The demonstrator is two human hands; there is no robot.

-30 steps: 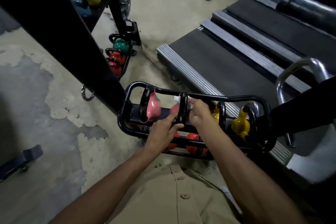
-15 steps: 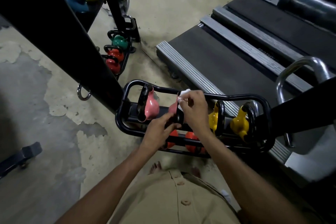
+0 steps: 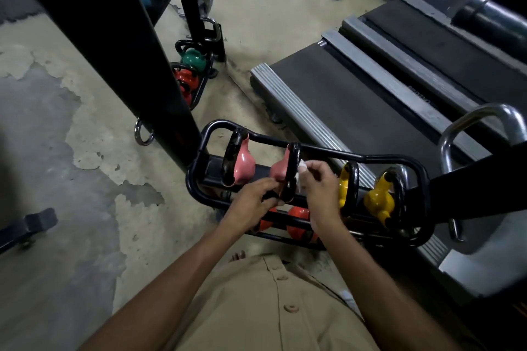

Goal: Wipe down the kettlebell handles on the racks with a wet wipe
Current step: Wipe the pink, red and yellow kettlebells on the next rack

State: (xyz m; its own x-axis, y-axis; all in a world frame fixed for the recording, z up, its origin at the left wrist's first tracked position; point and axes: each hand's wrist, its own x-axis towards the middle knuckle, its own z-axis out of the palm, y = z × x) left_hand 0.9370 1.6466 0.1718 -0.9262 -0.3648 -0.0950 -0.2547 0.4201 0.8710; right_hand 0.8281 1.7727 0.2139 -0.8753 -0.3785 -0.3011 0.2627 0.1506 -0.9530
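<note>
A low black tube rack holds two pink kettlebells on the left and two yellow ones on the right, all with black handles. My left hand grips the near end of the second pink kettlebell's black handle. My right hand pinches a white wet wipe against the right side of that handle. Red kettlebells sit on the rack's lower tier, partly hidden by my arms.
A thick black slanted post crosses the left of the rack. Behind it a second rack carries green and red kettlebells. A treadmill deck runs along the right. A chrome bar stands at the far right. The worn concrete floor spreads left.
My right hand with the wipe has slid down from the top of the handle to its right side. My left hand has stayed at the handle's near end.
</note>
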